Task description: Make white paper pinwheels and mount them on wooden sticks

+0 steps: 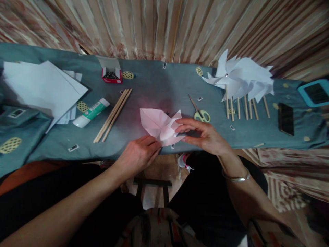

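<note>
A white paper pinwheel (154, 120), tinted pinkish by the light, is partly folded at the near edge of the table. My left hand (140, 151) is closed on its lower left part, the fingertips pressed at the paper's edge. From the right, my right hand (203, 135) holds a blade of the same paper between thumb and fingers. Just beyond that hand lies a pair of scissors (202, 115) with light green handles. My fingers hide part of the folded paper's lower edge.
Several wooden sticks (113, 115) and a glue stick (91, 113) lie left, near stacked white paper (43, 89). A red box (112, 75) of small dark pieces stands behind. Finished pinwheels (241, 73), a phone (286, 119) and a blue-framed device (316, 92) are at right.
</note>
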Action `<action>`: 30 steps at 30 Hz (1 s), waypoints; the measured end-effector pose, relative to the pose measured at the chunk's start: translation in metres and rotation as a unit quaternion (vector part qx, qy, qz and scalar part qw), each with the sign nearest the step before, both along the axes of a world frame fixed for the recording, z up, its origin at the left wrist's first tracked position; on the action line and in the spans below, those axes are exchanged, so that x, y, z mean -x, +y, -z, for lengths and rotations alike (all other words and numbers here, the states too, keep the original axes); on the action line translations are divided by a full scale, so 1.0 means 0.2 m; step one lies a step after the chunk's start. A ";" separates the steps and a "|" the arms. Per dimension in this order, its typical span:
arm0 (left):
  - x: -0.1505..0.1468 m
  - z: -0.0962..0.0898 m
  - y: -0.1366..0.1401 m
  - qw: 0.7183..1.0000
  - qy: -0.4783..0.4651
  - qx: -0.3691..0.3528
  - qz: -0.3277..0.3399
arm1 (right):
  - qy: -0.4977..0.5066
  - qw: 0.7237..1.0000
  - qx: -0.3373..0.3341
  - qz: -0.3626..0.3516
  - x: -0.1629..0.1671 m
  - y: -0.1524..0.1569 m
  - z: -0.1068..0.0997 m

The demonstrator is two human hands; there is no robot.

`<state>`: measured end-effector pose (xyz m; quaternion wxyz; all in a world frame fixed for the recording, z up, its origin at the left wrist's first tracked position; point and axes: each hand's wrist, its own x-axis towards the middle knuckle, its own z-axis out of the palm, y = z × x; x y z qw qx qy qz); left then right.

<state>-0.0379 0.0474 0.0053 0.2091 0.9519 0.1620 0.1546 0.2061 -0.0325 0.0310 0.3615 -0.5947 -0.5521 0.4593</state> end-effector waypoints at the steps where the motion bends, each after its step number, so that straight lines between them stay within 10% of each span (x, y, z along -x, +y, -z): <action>1: 0.00 -0.01 0.00 1.000 0.005 0.001 0.000 | 0.017 1.000 0.007 0.008 0.00 0.00 -0.01; 13: -0.02 -0.02 -0.02 0.998 0.042 -0.028 0.027 | -0.088 0.989 -0.042 0.109 0.14 0.06 0.06; 30: -0.01 -0.01 -0.03 0.998 0.055 -0.030 0.024 | -0.307 0.942 -0.125 0.048 0.24 0.10 0.11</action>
